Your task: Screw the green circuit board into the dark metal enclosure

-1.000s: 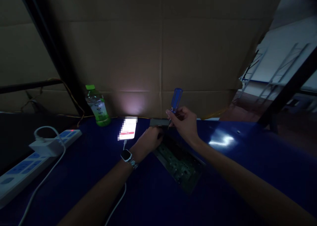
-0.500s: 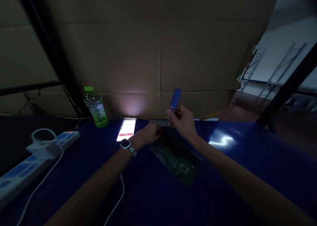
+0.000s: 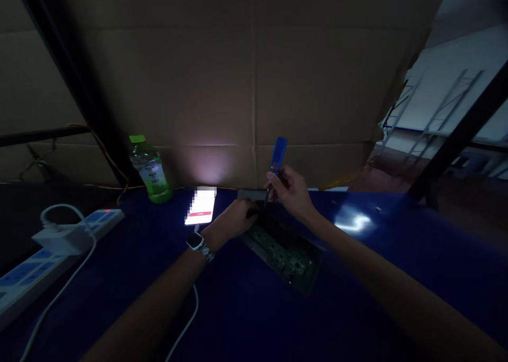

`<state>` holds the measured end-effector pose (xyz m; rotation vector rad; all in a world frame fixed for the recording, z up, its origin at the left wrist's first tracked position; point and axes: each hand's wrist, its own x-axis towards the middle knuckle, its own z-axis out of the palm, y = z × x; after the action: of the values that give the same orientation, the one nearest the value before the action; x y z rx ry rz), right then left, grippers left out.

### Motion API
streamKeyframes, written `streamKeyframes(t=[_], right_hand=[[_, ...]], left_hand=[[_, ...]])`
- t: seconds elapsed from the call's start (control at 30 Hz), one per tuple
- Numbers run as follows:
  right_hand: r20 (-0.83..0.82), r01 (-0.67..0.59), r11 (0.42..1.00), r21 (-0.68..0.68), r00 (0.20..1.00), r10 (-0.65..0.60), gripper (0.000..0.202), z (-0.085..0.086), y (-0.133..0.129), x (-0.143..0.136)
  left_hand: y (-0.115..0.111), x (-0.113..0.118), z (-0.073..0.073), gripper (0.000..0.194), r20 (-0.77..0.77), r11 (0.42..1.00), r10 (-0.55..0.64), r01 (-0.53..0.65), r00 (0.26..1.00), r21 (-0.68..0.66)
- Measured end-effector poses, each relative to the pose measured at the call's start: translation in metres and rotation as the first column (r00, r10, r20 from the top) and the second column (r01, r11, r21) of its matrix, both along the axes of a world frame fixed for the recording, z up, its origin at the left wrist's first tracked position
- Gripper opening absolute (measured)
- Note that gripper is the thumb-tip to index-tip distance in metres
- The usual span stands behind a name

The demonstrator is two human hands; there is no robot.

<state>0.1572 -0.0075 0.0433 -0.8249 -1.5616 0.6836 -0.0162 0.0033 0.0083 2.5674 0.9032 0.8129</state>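
Observation:
A long dark panel with a green circuit board (image 3: 283,256) in it lies slantwise on the blue table. My left hand (image 3: 237,216), with a watch on its wrist, is closed on the far left end of this board, its fingertips in shadow. Pinched in my right hand (image 3: 292,192) is a screwdriver (image 3: 279,153) with a clear blue handle. It stands nearly upright, its shaft pointing down at the far end of the board. Whether the tip sits in a screw is too dark to tell.
Left of the board a lit phone (image 3: 200,206) leans near the cardboard wall (image 3: 182,76). Beside it stands a green-capped bottle (image 3: 151,170). A power strip (image 3: 37,269) with a plugged-in charger and white cable (image 3: 71,277) occupies the left side.
The screwdriver has become slightly more upright, and its shaft has shifted a little left and down. My left hand keeps its place at the board's end. The view has shifted slightly.

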Motion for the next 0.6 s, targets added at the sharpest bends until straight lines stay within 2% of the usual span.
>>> streamKeyframes(t=[0.1, 0.23, 0.3, 0.47, 0.6], right_hand=[[0.0, -0.116, 0.991, -0.069, 0.993, 0.117, 0.032, 0.004, 0.0, 0.002], [-0.016, -0.214, 0.967, -0.142, 0.977, 0.214, 0.036, 0.005, 0.0, 0.004], [-0.004, -0.191, 0.971, -0.143, 0.981, 0.192, 0.037, 0.001, 0.0, 0.003], [0.015, -0.041, 0.997, -0.068, 0.999, 0.042, 0.03, -0.011, 0.002, -0.004], [0.071, -0.014, 0.998, -0.053, 0.997, 0.018, 0.026, -0.01, -0.001, -0.005]], left_hand=[[-0.001, 0.005, -0.002, 0.021, 0.168, 0.999, -0.002, -0.006, 0.986, 0.044], [-0.003, 0.01, -0.004, 0.022, 0.248, 0.996, 0.033, -0.011, 0.968, -0.09], [-0.003, 0.01, -0.006, 0.024, 0.265, 0.992, 0.058, -0.025, 0.963, -0.125], [-0.002, 0.007, -0.006, 0.021, 0.269, 0.99, 0.093, -0.06, 0.959, -0.13], [-0.005, 0.0, 0.001, 0.018, 0.197, 0.991, 0.131, -0.126, 0.972, -0.033]])
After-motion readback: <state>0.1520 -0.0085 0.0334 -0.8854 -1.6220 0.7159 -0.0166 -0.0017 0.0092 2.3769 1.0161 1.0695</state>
